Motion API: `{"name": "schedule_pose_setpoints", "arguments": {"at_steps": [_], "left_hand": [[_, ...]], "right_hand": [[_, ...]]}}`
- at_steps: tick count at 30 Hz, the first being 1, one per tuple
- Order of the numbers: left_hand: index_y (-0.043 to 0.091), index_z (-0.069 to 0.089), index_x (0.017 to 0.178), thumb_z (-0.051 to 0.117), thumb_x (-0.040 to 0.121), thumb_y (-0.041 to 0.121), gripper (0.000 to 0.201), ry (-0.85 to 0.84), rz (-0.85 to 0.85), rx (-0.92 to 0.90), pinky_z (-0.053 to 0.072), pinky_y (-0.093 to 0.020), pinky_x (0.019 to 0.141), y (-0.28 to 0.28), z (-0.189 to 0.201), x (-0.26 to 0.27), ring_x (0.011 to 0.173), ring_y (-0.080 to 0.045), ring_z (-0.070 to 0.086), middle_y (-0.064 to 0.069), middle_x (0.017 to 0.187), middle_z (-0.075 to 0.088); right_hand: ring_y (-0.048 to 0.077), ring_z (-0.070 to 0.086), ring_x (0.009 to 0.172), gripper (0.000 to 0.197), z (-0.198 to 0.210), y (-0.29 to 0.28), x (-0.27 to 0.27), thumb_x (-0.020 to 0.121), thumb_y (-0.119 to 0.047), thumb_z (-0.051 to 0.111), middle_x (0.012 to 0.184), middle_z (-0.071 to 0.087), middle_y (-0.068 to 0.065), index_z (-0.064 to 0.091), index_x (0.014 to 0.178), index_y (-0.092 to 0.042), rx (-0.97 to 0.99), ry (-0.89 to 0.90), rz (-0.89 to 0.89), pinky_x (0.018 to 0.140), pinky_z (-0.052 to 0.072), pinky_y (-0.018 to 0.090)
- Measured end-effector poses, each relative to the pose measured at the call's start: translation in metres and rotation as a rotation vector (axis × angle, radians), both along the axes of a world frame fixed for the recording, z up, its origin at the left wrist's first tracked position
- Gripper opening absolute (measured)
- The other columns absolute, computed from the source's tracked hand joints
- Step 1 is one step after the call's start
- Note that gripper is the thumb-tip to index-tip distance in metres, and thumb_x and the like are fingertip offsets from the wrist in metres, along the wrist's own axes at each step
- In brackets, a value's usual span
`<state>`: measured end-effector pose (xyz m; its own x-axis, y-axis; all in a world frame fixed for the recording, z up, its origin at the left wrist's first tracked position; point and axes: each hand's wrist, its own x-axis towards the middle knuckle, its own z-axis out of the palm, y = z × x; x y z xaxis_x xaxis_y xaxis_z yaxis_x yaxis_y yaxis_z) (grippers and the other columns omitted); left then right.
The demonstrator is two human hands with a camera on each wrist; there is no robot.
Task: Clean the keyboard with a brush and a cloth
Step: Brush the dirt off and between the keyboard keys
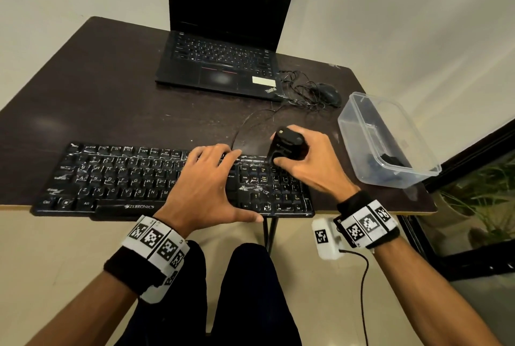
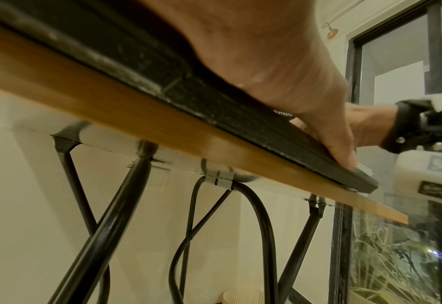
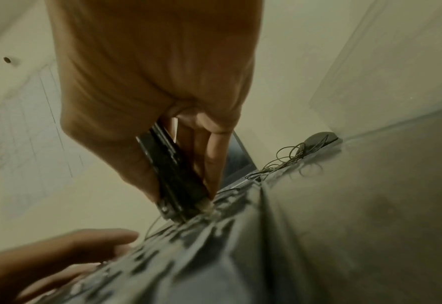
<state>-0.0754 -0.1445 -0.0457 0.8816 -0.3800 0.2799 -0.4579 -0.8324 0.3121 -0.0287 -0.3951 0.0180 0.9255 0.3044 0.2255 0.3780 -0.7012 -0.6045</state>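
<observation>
Across the lower middle of the head view, a dusty black keyboard (image 1: 139, 178) lay along the near edge of the dark table (image 1: 97, 94). At centre frame the left hand (image 1: 206, 186) rested flat on its keys, fingers spread and straight. Just right of it, the right hand (image 1: 309, 161) curled around a black brush (image 1: 287, 145), its lower end touching the keyboard's upper right. Further right stood a clear plastic container (image 1: 390, 139); above, an open laptop (image 1: 223, 66) and a wired mouse (image 1: 328, 94)
</observation>
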Motion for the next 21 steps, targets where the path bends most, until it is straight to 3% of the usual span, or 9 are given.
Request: {"name": "schedule_pose_setpoints", "arguments": {"at_steps": [9, 13, 16, 21], "left_hand": [[0.01, 0.05, 0.15, 0.047, 0.055, 0.111, 0.138, 0.001, -0.003, 0.002, 0.034, -0.05, 0.12, 0.0, 0.0, -0.001, 0.13, -0.027, 0.052, -0.005, 0.14, 0.054], [0.011, 0.049, 0.15, 0.049, 0.055, 0.11, 0.138, 0.003, 0.006, 0.001, 0.033, -0.05, 0.121, 0.0, 0.0, 0.0, 0.131, -0.027, 0.051, -0.006, 0.141, 0.054], [0.01, 0.049, 0.15, 0.048, 0.055, 0.111, 0.138, -0.001, 0.004, 0.003, 0.033, -0.05, 0.121, 0.0, -0.001, -0.001, 0.132, -0.028, 0.051, -0.006, 0.142, 0.054], [0.009, 0.05, 0.149, 0.05, 0.054, 0.11, 0.139, -0.002, 0.007, -0.003, 0.034, -0.051, 0.12, 0.0, -0.001, 0.0, 0.131, -0.029, 0.052, -0.007, 0.141, 0.054]], "right_hand": [[0.013, 0.074, 0.096, 0.035, 0.0, 0.002, 0.004, 0.081, -0.013, 0.086, 0.102, 0.079, -0.005, 0.074, 0.114, -0.016, 0.012, -0.025, -0.025, 0.092, 0.06, 0.042], [0.013, 0.074, 0.099, 0.035, 0.002, 0.002, 0.004, 0.081, -0.014, 0.084, 0.104, 0.078, -0.005, 0.074, 0.114, -0.019, -0.027, 0.03, 0.094, 0.09, 0.061, 0.039], [0.015, 0.074, 0.095, 0.035, 0.006, -0.002, 0.011, 0.079, -0.013, 0.084, 0.101, 0.078, -0.004, 0.073, 0.112, -0.017, -0.023, -0.002, 0.033, 0.087, 0.062, 0.045], [0.017, 0.074, 0.09, 0.036, 0.007, 0.001, 0.012, 0.079, -0.008, 0.087, 0.1, 0.075, -0.002, 0.07, 0.111, -0.014, -0.058, 0.035, 0.155, 0.082, 0.062, 0.044]]}}
